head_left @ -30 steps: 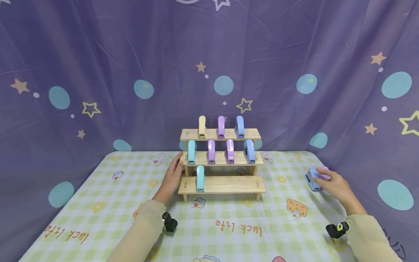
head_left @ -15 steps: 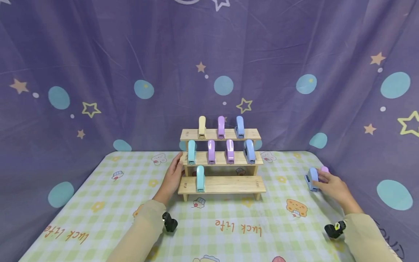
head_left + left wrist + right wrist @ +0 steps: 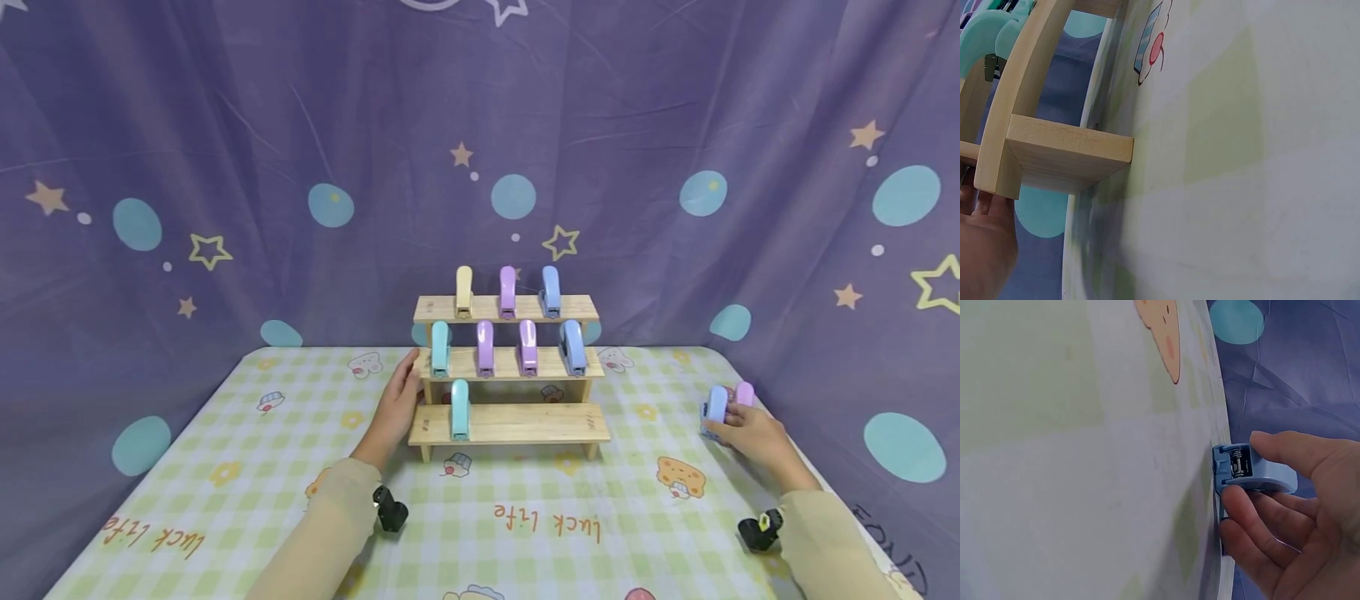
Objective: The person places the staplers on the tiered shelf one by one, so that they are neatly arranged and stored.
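In the head view, my right hand (image 3: 753, 433) pinches a light blue stapler (image 3: 715, 410) at the table's right side. The right wrist view shows the thumb on one side of this blue stapler (image 3: 1272, 475) and fingertips on the other, with its base at the tablecloth. Just behind it stands a purple stapler (image 3: 744, 394), partly hidden by the hand. My left hand (image 3: 393, 408) rests its extended fingers against the left end of a three-tier wooden rack (image 3: 532, 423). In the left wrist view, those fingers pass behind the rack's board (image 3: 1000, 156).
The top tier bears yellow (image 3: 464, 292), purple (image 3: 507, 292) and blue staplers (image 3: 551, 292). Several more stand on the middle tier, and one teal stapler (image 3: 460, 410) on the bottom tier. A checked cloth (image 3: 555, 562) covers the table; a purple curtain (image 3: 420, 100) hangs behind.
My right hand has shifted slightly left and toward me, and the blue stapler has turned a little. More of the purple stapler behind shows. The left hand and rack stay put.
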`<state>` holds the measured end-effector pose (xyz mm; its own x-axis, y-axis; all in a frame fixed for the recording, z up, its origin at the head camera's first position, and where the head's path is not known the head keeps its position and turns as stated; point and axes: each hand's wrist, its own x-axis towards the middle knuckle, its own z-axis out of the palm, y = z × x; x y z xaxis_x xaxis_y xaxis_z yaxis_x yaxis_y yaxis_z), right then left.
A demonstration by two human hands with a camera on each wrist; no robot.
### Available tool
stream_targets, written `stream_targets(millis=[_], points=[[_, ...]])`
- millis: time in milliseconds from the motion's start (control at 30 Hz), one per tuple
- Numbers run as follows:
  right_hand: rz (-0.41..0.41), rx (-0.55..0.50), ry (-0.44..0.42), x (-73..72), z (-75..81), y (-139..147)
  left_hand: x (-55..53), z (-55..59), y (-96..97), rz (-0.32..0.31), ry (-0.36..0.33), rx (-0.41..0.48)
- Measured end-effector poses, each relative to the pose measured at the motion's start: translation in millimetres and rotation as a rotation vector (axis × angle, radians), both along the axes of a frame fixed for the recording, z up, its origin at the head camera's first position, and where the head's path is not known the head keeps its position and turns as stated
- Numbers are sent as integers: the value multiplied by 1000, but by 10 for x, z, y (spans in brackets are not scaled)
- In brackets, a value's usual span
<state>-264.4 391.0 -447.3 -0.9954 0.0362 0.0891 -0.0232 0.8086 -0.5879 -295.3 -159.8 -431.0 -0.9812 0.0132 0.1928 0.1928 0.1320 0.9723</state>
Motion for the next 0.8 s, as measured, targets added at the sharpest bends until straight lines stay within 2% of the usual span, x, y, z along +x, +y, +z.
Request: stream_targets(millis=[233, 533, 800], points=[[0, 20, -5, 17, 16, -7, 6, -14, -8, -14, 1, 6], [0, -69, -35, 35, 7, -26, -20, -21, -18, -13, -4, 3], [-3, -84, -55, 20, 5, -54, 45, 109, -14, -35, -39, 10]])
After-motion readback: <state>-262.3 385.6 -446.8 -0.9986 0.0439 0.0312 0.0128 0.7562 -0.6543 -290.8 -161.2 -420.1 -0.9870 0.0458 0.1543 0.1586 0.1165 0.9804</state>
